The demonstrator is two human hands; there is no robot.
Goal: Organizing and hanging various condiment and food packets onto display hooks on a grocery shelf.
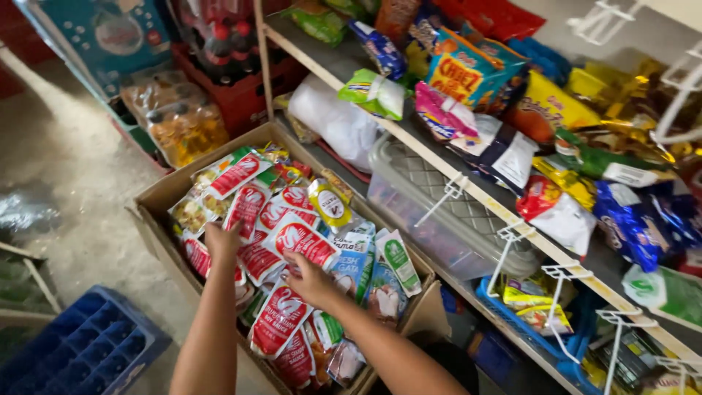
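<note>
So both hands are down in an open cardboard box [157, 192] on the floor, and it's stuffed with red and white sauce pouches [281, 241] lying flat and overlapping each other. The right hand [311, 281] rests on top of the pile near the middle, fingers spread and curled lightly over the edge of one red pouch; looks like it's touching or starting to pinch it, but I can't tell if it has a real grip. The left hand [221, 241] is further back in the box, fingers bent down onto another red pouch, loosely open, nothing lifted. Mixed in with the red ones are a yellow pouch [328, 205] and some green and white packets [398, 260] toward the right side of the box. Just right of the box there's a clear plastic bin [431, 219] under a wooden shelf [439, 164] that's crammed with colourful snack bags [468, 73], with white wire hooks [512, 234] sticking off its front edge. A blue plastic crate [80, 347] sits on the floor at the lower left, and a red bottle crate [234, 95] stands behind the box.
</note>
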